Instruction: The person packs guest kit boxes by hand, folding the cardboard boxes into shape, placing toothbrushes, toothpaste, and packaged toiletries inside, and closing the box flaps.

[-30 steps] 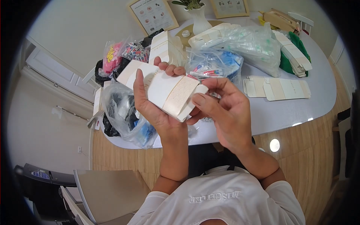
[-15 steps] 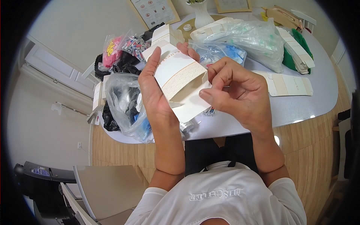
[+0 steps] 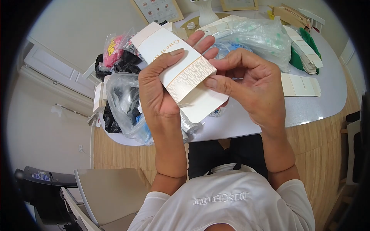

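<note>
A white and cream cardboard box (image 3: 179, 61), with "Guest" printed on its face and a scale pattern along one end, is held tilted above the table. My left hand (image 3: 158, 86) is wrapped round its body, thumb across the printed face and fingers behind. At the patterned end the box gapes, and a white flap (image 3: 206, 102) sticks out toward me. My right hand (image 3: 250, 82) pinches the box's end edge between thumb and forefinger. The inside of the box is mostly out of sight.
On the white table (image 3: 239, 125) lie a clear plastic bag (image 3: 125, 100), a large bag with green-tinted contents (image 3: 266, 42), and a pink packet (image 3: 112, 52). Flat cartons (image 3: 300, 84) lie at the right, with more stacked cartons (image 3: 304, 50) behind. A white vase (image 3: 206, 13) stands at the back.
The box has turned, so its printed face and patterned band show more and its opening looks narrower. My right fingers have moved from the flap's side onto the box's end edge.
</note>
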